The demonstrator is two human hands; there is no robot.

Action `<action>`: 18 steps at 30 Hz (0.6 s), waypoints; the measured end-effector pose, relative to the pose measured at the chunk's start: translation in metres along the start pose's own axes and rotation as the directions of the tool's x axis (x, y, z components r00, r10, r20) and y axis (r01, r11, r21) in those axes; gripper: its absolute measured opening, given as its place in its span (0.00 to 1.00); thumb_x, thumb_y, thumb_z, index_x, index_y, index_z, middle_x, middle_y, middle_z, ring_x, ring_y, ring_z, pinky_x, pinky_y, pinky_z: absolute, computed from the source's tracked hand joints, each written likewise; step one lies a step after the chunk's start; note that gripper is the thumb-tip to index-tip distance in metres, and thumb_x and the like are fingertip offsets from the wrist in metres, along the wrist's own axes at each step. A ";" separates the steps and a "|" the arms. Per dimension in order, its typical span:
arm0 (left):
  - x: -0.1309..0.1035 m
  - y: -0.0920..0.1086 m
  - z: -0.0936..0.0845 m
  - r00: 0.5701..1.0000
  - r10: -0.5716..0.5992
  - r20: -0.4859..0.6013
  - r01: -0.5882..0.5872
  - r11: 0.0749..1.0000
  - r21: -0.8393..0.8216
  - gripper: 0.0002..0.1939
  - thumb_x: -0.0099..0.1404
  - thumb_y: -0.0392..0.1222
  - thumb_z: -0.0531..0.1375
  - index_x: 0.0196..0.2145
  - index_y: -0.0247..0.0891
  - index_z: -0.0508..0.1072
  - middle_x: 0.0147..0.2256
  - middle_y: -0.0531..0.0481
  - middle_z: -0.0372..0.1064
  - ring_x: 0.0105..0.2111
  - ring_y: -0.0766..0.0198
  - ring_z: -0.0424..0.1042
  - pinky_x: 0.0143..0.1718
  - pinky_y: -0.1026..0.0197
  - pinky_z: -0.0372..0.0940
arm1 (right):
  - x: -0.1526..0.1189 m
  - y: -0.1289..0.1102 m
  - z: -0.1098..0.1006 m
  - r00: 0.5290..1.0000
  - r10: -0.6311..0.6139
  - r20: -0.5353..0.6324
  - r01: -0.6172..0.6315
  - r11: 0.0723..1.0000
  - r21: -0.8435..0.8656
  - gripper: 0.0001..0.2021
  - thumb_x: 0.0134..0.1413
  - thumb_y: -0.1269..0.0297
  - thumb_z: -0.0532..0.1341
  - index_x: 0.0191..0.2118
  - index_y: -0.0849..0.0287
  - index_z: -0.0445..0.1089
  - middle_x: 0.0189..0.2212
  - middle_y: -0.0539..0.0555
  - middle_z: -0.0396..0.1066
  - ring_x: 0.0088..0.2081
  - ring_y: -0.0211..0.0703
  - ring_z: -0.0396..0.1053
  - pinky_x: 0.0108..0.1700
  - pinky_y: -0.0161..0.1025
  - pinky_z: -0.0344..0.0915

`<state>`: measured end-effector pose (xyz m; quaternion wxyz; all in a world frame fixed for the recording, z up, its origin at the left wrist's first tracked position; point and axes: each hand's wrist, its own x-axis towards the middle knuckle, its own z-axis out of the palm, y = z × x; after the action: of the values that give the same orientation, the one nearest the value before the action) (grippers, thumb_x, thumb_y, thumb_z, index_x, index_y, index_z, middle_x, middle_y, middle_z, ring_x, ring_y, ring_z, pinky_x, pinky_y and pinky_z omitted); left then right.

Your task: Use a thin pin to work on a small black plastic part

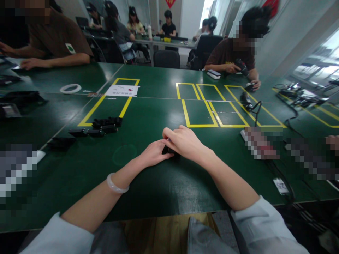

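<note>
Near the middle of the green table (164,187), my left hand (153,153) and my right hand (185,141) meet around a small black object (167,150). The left thumb and fingers pinch it from the left side. My right hand lies over its top with the fingers bent, covering most of it. What exactly the object is cannot be made out. Several black parts (106,126) lie on the table to the left of my hands. A pale bangle (116,185) circles my left wrist.
Yellow tape outlines (202,126) mark the table ahead. A tape roll (70,88) and a paper sheet (123,90) lie left. Cables (288,176) and a black tool (247,101) are right. Across the table, one person (230,53) holds a drill-like tool; another (58,35) sits left.
</note>
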<state>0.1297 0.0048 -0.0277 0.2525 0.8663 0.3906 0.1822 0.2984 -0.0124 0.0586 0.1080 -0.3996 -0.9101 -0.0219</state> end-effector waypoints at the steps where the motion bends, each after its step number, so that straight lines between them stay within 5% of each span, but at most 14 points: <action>1: 0.000 -0.001 0.000 1.000 -0.003 0.005 0.003 1.000 0.014 0.16 0.62 0.47 0.61 0.44 0.36 0.71 0.45 0.43 0.72 0.47 0.49 0.71 0.48 0.51 0.66 | 0.000 0.000 0.000 1.000 0.002 -0.002 -0.002 1.000 -0.005 0.11 0.66 0.60 0.47 0.42 0.59 0.63 0.27 0.51 0.72 0.28 0.39 0.65 0.38 0.38 0.51; 6: 0.000 0.000 0.000 1.000 0.007 0.001 -0.007 1.000 0.017 0.16 0.62 0.48 0.60 0.44 0.37 0.71 0.45 0.43 0.72 0.46 0.50 0.71 0.48 0.51 0.66 | -0.002 -0.002 -0.004 0.999 -0.010 -0.039 0.012 0.998 0.056 0.08 0.61 0.67 0.49 0.43 0.59 0.62 0.32 0.51 0.72 0.32 0.39 0.68 0.38 0.37 0.51; 12: 0.000 0.001 0.000 1.000 -0.003 0.014 0.003 1.000 0.025 0.14 0.63 0.48 0.60 0.42 0.37 0.72 0.43 0.43 0.73 0.45 0.50 0.72 0.46 0.53 0.66 | 0.000 0.000 0.000 1.000 0.005 0.005 -0.005 0.999 -0.032 0.11 0.65 0.60 0.48 0.42 0.59 0.63 0.27 0.51 0.72 0.28 0.40 0.67 0.38 0.38 0.51; 18: 0.001 -0.001 0.001 1.000 0.009 0.001 -0.009 0.999 0.036 0.16 0.63 0.48 0.60 0.44 0.36 0.70 0.45 0.43 0.72 0.46 0.50 0.71 0.47 0.52 0.66 | -0.002 0.000 -0.001 1.000 -0.009 -0.027 0.011 0.998 0.059 0.08 0.61 0.67 0.49 0.43 0.59 0.62 0.31 0.51 0.73 0.31 0.39 0.68 0.38 0.38 0.50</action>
<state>0.1299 0.0056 -0.0288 0.2362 0.8725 0.3899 0.1759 0.2996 -0.0141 0.0595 0.1317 -0.3912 -0.9108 -0.0010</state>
